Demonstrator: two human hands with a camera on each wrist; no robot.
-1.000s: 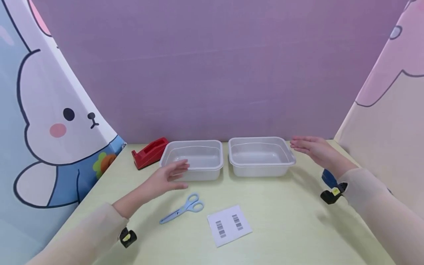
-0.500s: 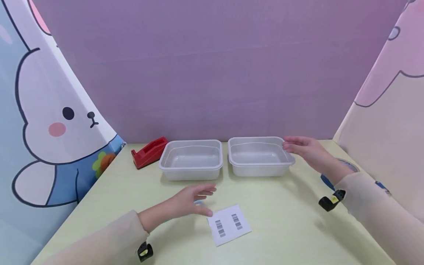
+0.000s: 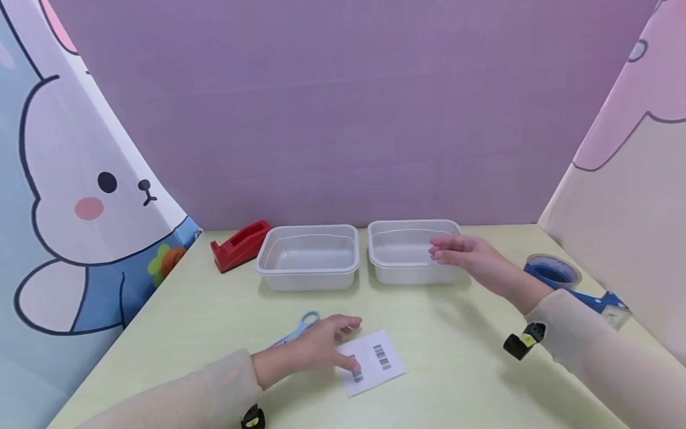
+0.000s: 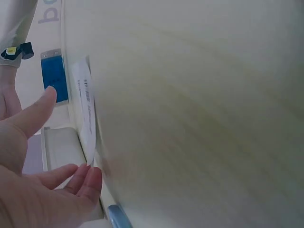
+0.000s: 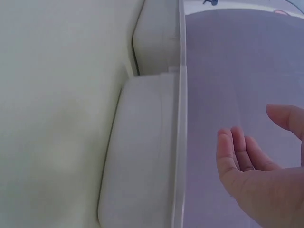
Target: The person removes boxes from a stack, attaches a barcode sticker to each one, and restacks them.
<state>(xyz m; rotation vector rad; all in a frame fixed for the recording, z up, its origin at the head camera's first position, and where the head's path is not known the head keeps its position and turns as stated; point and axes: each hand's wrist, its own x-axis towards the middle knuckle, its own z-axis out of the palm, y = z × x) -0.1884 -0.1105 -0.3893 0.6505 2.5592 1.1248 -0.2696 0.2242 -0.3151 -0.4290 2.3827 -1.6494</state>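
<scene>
My left hand [image 3: 328, 344] hovers at the left edge of a flat white packet [image 3: 390, 351] printed with barcodes, thumb and fingers apart. In the left wrist view its fingertips come right up to the near end of the packet [image 4: 86, 111]. Light blue scissors [image 3: 297, 331] lie behind this hand, their blades mostly hidden by it. Over the front right part of the right white plastic tub [image 3: 396, 274] is my right hand [image 3: 474, 259], fingers loosely bent and holding nothing. In the right wrist view that hand [image 5: 266, 175] is above the tub's rim [image 5: 180, 142].
A second white tub [image 3: 308, 281] stands just left of the first one. A red tape dispenser [image 3: 240, 245] sits at the back left. On the right, a blue tape dispenser [image 3: 593, 301] with a tape roll is partly covered by my sleeve. A purple backdrop [image 3: 343, 119] rises behind the table.
My left hand has come from the left tub, passing over the scissors, down to the packet. My right hand has moved left from beside the right tub to over it, uncovering more of the blue dispenser.
</scene>
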